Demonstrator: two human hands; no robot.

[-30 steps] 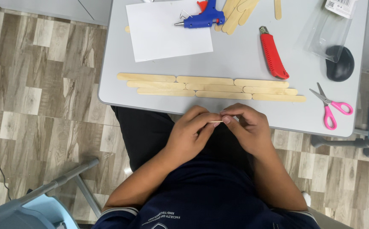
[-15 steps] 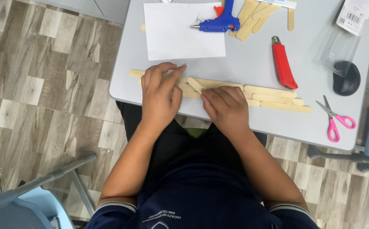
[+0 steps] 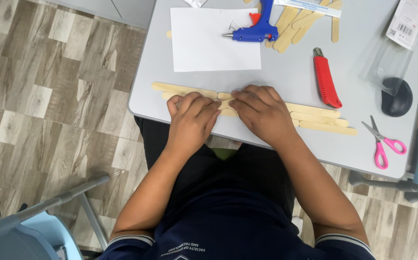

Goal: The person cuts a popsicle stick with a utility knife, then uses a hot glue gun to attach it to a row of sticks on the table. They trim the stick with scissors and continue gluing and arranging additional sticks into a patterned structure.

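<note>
Hands pressing joint of wooden sticks (image 3: 315, 118) near table (image 3: 291, 77) front edge — left hand (image 3: 190, 123) and right hand (image 3: 262, 113) flat on top, fingers curled, nothing lifted. Judged step: aligning sticks; next needs steady pressure.

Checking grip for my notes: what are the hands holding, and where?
Both the left hand and right hand press flat on the row of wooden sticks, mid-row; nothing lifted.

Both hands rest palm-down on a row of flat wooden sticks (image 3: 315, 118) lying along the near edge of the grey tabletop (image 3: 291, 77). The left hand (image 3: 192, 120) and right hand (image 3: 262, 113) sit side by side, fingertips nearly meeting over the sticks. Farther back lie a white sheet of paper (image 3: 209, 41), a blue glue gun (image 3: 257, 29) and a red utility knife (image 3: 325, 79). Pink-handled scissors (image 3: 384, 144) lie at the right.
</note>
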